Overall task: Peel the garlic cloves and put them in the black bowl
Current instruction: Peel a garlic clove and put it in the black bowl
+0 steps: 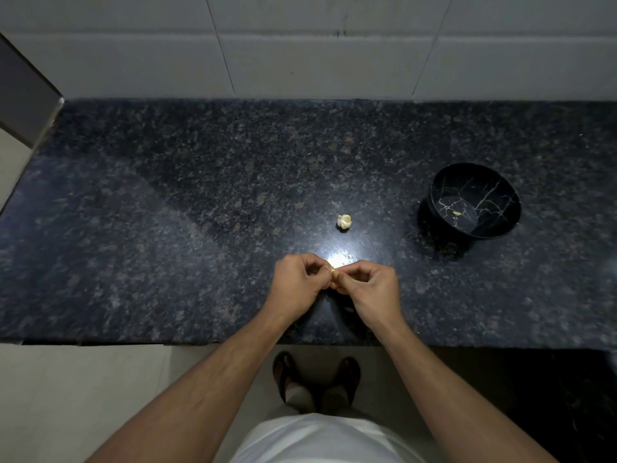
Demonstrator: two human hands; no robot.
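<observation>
My left hand (295,285) and my right hand (370,289) meet over the front middle of the dark granite counter (167,212). Between their fingertips they pinch one small pale garlic clove (334,275), mostly hidden by the fingers. A partial garlic bulb (344,222) lies on the counter just beyond the hands. The black bowl (500,225) with white vein lines stands at the right, tilted toward me. One peeled clove (456,213) lies inside it.
A white tiled wall (300,45) rises behind the counter. A grey metal edge (26,95) juts in at the far left. A bright light glare sits on the counter just past my hands. My feet in sandals (315,382) stand below the counter's front edge.
</observation>
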